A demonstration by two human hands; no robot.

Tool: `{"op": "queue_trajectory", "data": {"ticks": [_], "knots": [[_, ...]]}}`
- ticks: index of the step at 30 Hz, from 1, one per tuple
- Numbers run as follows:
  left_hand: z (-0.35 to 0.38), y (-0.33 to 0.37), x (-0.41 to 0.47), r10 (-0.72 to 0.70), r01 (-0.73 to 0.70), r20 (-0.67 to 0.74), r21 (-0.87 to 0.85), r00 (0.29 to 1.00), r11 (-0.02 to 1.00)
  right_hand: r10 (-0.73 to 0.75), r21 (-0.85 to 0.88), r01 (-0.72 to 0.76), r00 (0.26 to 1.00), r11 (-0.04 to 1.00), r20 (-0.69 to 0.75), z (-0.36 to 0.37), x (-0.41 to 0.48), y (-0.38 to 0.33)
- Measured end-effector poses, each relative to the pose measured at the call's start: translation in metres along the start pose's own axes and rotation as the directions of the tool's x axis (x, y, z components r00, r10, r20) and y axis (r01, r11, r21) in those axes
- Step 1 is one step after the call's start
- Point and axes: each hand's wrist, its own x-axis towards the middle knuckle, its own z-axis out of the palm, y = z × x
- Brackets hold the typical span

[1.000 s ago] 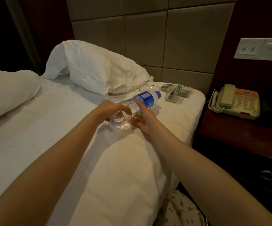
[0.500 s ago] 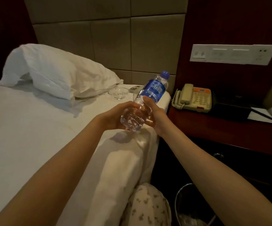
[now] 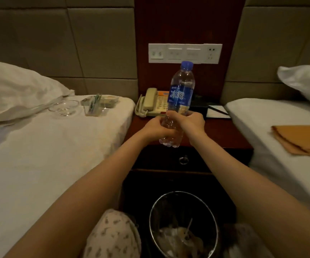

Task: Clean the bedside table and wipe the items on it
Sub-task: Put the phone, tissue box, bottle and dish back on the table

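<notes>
Curling round the lower half of the water bottle (image 3: 181,94), the fingers (image 3: 176,116) of both hands hold it upright. The left hand (image 3: 155,129) wraps the clear ribbed part from the left, and the right hand (image 3: 190,121) grips just above it, under the blue label. The bottle hangs over the front of the desk (image 3: 222,135), its cap level with the switch panel (image 3: 184,53); whether its base touches the wood I cannot tell. The step in hand looks like setting the bottle on the desk or readying it for a wipe. No hand holds a cloth, and the folded orange cloth (image 3: 302,139) lies well apart on the right bed. The next move probably calls for one hand to let go and fetch it while the other steadies the bottle clear of the telephone (image 3: 150,101). The bottle hides the telephone's right side. A dark object beside the notepad (image 3: 216,111) is too dim to name, the glass bowl (image 3: 64,108) and small items on the left bed are blurred, and the bin (image 3: 183,200) below is murky.
</notes>
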Motion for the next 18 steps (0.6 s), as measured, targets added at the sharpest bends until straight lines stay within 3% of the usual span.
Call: {"op": "queue_trajectory", "data": {"ticks": [8,18], "knots": [[0.083,0.023,0.034,0.122,-0.120,-0.030,0.082,0.992,0.989,-0.055,-0.079,0.039,0.976,0.996,-0.209,-0.072,0.020,0.029],[0.152,0.054,0.084,0.212,-0.211,-0.079,0.028,0.974,0.977,-0.124,-0.094,0.100,0.947,0.991,-0.295,-0.129,0.061,0.038]]}}
